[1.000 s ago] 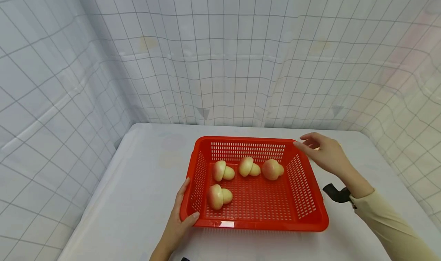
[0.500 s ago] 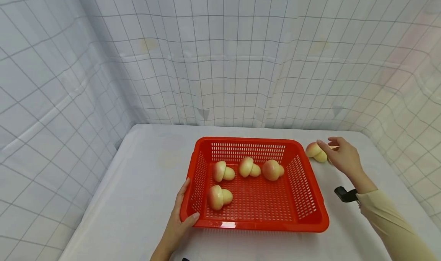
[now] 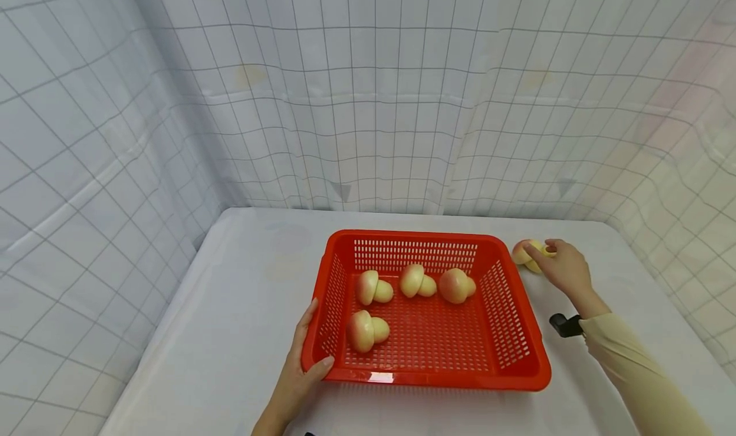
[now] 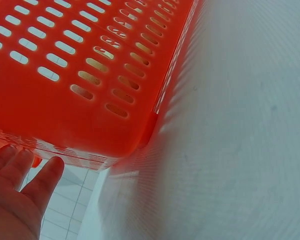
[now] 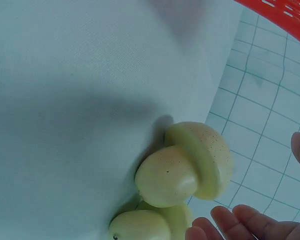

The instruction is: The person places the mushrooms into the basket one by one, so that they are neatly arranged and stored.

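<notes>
A red perforated plastic basket (image 3: 425,380) holds several toy mushrooms, including a toy mushroom (image 3: 368,331) near its front left and another (image 3: 457,286) at the back right. My left hand (image 3: 296,372) grips the basket's front left corner, thumb over the rim and fingers along the left side. The left wrist view shows its fingers (image 4: 42,182) against the red wall. Beyond the basket's right side, my right hand (image 3: 566,270) hovers beside a toy mushroom (image 5: 167,177), thumb and fingers apart, holding nothing. A second toy mushroom (image 5: 140,225) lies next to that one.
Everything stands on a white-covered table (image 3: 230,308). A white curtain with a grid pattern (image 3: 397,103) hangs behind the table and along both sides. A black wrist strap piece (image 3: 565,325) juts out below my right wrist.
My right hand moved right from the basket's back right corner to the toy mushrooms outside, then slightly back left and down towards them. My left hand and the basket kept their place.
</notes>
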Motion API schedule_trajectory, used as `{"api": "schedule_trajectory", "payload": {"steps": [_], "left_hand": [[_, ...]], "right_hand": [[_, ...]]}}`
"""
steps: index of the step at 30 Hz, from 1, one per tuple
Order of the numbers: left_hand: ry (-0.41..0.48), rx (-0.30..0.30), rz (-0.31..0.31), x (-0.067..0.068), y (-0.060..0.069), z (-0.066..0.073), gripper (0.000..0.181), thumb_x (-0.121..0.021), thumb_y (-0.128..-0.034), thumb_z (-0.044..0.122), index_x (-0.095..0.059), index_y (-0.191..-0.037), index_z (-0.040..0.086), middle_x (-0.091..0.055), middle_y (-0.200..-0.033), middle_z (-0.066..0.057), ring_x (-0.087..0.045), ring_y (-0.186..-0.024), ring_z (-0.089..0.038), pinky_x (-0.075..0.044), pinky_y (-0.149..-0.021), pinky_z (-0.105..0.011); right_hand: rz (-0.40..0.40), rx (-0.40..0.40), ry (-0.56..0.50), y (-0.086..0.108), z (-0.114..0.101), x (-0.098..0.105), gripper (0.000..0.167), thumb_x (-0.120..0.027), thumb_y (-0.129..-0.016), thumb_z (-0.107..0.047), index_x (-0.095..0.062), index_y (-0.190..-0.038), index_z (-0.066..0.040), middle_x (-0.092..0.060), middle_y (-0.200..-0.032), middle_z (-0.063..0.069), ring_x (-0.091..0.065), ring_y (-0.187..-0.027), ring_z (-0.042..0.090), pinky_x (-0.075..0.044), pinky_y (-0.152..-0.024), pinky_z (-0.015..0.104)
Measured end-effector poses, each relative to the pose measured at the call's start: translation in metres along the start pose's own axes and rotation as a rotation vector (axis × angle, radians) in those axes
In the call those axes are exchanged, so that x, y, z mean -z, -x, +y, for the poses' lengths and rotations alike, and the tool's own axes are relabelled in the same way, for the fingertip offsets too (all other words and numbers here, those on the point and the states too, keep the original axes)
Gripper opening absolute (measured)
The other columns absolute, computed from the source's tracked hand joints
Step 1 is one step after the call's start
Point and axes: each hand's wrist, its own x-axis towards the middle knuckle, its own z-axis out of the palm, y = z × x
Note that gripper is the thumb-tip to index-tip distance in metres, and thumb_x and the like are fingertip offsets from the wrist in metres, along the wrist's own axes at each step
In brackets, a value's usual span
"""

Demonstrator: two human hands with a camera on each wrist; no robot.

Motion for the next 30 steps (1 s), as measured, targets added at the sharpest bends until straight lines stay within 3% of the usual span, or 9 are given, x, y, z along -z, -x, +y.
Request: {"api": "schedule_trajectory", "payload": {"steps": [12, 22, 30], "left_hand": [[-0.015, -0.002, 0.018, 0.001, 0.001, -0.002, 0.080, -0.059, -0.0835, 0.004, -0.021, -0.151, 0.025, -0.022, -0.151, -0.006, -0.037, -0.122, -0.040, -0.050, -0.085, -0.037], [-0.013, 0.012, 0.025, 0.000, 0.001, -0.002, 0.080, -0.060, -0.0828, 0.006, -0.021, -0.150, 0.026, -0.023, -0.151, -0.006, -0.038, -0.121, -0.040, -0.050, -0.084, -0.037], [-0.017, -0.010, 0.018, 0.000, 0.000, -0.002, 0.080, -0.059, -0.0834, 0.005, -0.021, -0.151, 0.025, -0.023, -0.151, -0.006, -0.039, -0.122, -0.038, -0.049, -0.086, -0.037]], "right_hand": [[-0.016, -0.042, 0.033, -0.009, 0.002, -0.013, 0.079, -0.047, -0.093, -0.053, -0.046, -0.123, 0.020, -0.047, -0.123, 0.039, -0.049, -0.106, 0.053, -0.042, -0.081, 0.060], [-0.019, -0.082, 0.049, -0.016, 0.002, -0.018, 0.083, -0.052, -0.092, -0.051, -0.038, -0.128, 0.022, -0.046, -0.123, 0.040, -0.049, -0.103, 0.054, -0.043, -0.078, 0.060], [-0.034, -0.111, 0.072, -0.020, 0.005, -0.022, 0.083, -0.051, -0.091, -0.053, -0.038, -0.129, 0.021, -0.044, -0.125, 0.040, -0.049, -0.103, 0.054, -0.043, -0.077, 0.060]]}}
